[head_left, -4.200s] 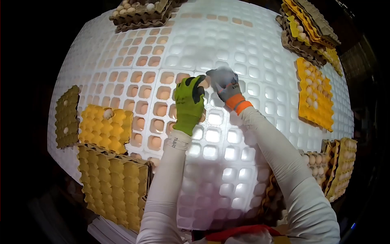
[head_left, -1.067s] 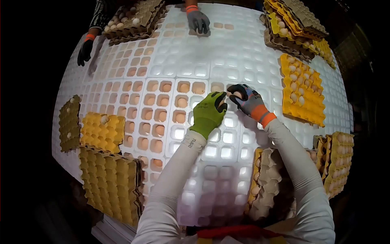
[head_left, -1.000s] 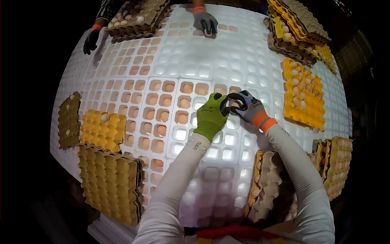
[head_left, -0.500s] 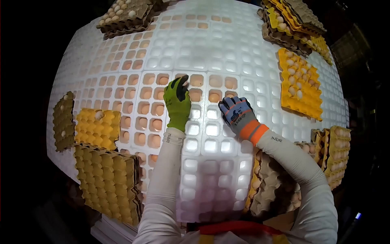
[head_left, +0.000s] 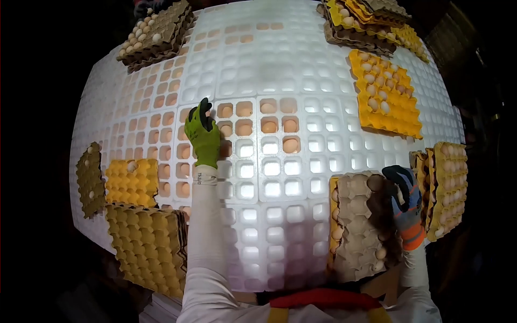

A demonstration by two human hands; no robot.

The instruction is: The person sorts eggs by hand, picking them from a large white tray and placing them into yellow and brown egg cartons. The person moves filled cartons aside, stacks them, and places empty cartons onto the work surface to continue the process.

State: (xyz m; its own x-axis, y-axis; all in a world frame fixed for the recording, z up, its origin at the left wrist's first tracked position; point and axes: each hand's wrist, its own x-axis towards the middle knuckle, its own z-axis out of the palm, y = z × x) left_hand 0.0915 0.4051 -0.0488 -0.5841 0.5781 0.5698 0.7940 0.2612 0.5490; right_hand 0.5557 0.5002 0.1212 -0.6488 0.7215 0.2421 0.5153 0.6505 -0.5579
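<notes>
My left hand [head_left: 203,134], in a green glove with black fingertips, hovers over the white tray [head_left: 237,161] of square cells, its fingers curled and a pale egg showing between thumb and fingers. Just right of it, brown eggs [head_left: 244,109] sit in the tray's cells. A lone egg [head_left: 291,145] lies in a cell farther right. My right hand [head_left: 405,199], in a grey-blue glove with an orange cuff, is at the right edge of a grey pulp egg carton [head_left: 353,215]. Its fingers curve around a pale egg [head_left: 397,195]; its palm is hidden.
Stacked yellowish cartons [head_left: 142,242] stand at the lower left, below a yellow carton [head_left: 132,182] holding one egg. A yellow carton of eggs [head_left: 385,97] lies at the right. More egg stacks [head_left: 161,32] stand at the back. Upright cartons [head_left: 447,188] flank my right hand.
My right hand has left the white tray for the grey carton on the right, uncovering an egg in a cell. My left hand has shifted left, and the view has turned slightly.
</notes>
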